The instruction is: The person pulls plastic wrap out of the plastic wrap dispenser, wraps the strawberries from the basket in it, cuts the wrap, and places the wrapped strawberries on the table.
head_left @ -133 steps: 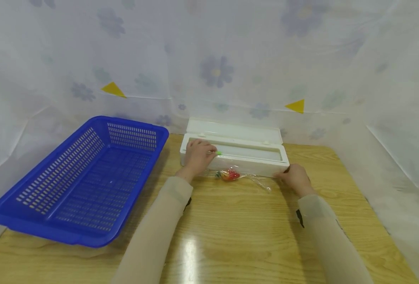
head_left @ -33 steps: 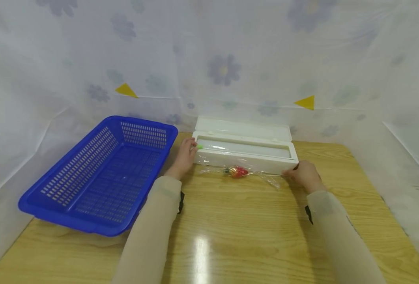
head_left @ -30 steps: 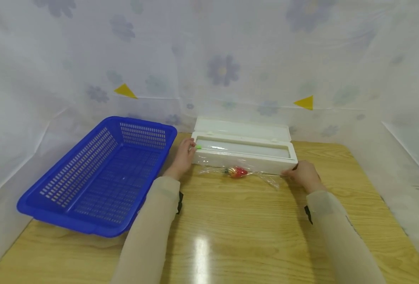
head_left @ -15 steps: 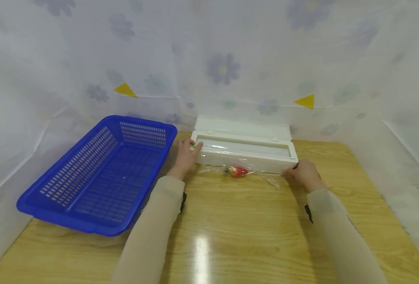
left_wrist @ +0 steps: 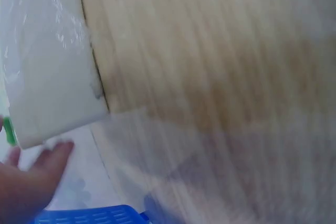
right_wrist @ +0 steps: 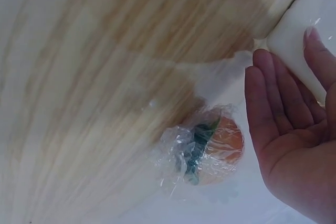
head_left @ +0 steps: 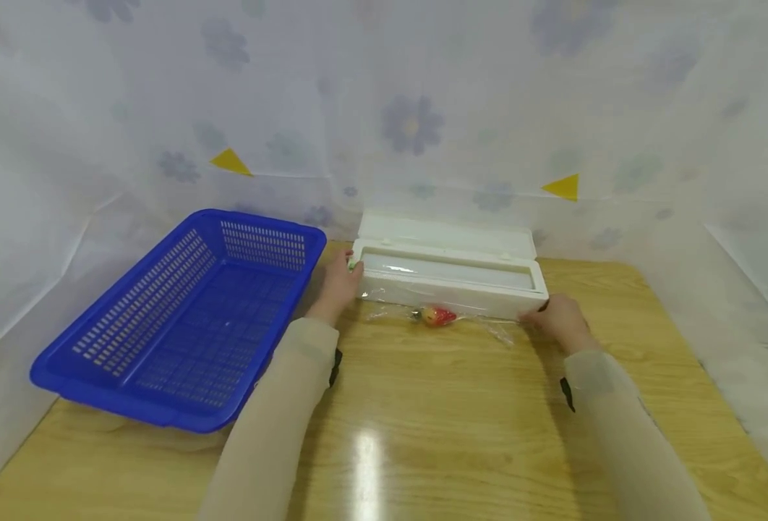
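A long white cling film dispenser [head_left: 449,298] lies on the table with its lid raised at the back. My left hand [head_left: 340,286] is at its left end, fingers extended beside a small green slider [head_left: 352,265]. In the left wrist view the hand is blurred. My right hand [head_left: 558,320] holds the dispenser's right front corner between thumb and fingers. Clear film spreads along the front, round a red and yellow fruit [head_left: 437,316] with green at one end. The right wrist view shows a film-wrapped orange fruit [right_wrist: 226,140] with green; whether it is the same one, I cannot tell.
A large blue plastic basket [head_left: 182,347] stands at the left, tilted toward the back. Behind the dispenser hangs a white curtain [head_left: 332,108] with purple flowers and two yellow triangles. Wooden tabletop [head_left: 462,434] stretches in front.
The left hand and the green slider have moved left along the dispenser to its left end. Its fingers have shifted around the slider. The right hand stays at the right corner.
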`<state>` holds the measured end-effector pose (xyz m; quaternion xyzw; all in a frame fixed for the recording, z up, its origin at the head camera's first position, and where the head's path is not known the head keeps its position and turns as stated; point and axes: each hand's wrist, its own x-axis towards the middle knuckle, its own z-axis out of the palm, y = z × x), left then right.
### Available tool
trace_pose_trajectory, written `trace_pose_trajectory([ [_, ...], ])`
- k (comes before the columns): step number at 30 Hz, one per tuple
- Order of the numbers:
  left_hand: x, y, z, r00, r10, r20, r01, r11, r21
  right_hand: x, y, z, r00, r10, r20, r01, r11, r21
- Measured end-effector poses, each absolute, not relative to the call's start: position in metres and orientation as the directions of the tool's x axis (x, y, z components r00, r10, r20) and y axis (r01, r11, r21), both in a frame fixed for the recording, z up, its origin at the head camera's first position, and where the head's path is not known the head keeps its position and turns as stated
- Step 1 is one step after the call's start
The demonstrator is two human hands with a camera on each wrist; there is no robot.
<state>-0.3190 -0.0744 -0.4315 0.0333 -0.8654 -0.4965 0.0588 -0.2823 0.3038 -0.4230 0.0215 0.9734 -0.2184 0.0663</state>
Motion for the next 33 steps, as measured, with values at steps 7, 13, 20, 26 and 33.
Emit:
trace_pose_trajectory([
  [7, -0.295, -0.059, -0.436, -0.945, -0.302, 0.126, -0.113, 0.662, 0.741, -0.28, 0.307, -0.418, -0.988, -0.014, -0.157, 0.047, 0.926, -0.374],
  [13, -0.283, -0.053, -0.447, -0.989, -0.14, 0.04, -0.067, 0.682, 0.728, -0.276, 0.306, -0.417, -0.981, -0.033, -0.191, 0.052, 0.905, -0.422],
  [20, -0.282, -0.063, -0.449, -0.989, 0.075, 0.128, 0.142, 0.733, 0.666, -0.266, 0.307, -0.417, -0.99, -0.043, -0.135, 0.022, 0.894, -0.447],
  [26, -0.278, -0.069, -0.443, -0.981, 0.149, 0.123, 0.193, 0.79, 0.583, -0.26, 0.315, -0.421, -0.992, -0.091, -0.092, -0.056, 0.942, -0.331],
  [33, -0.268, -0.07, -0.43, -0.957, 0.287, -0.038, 0.25, 0.885, 0.392, -0.261, 0.319, -0.428, -0.97, -0.227, -0.092, -0.212, 0.966, -0.146],
])
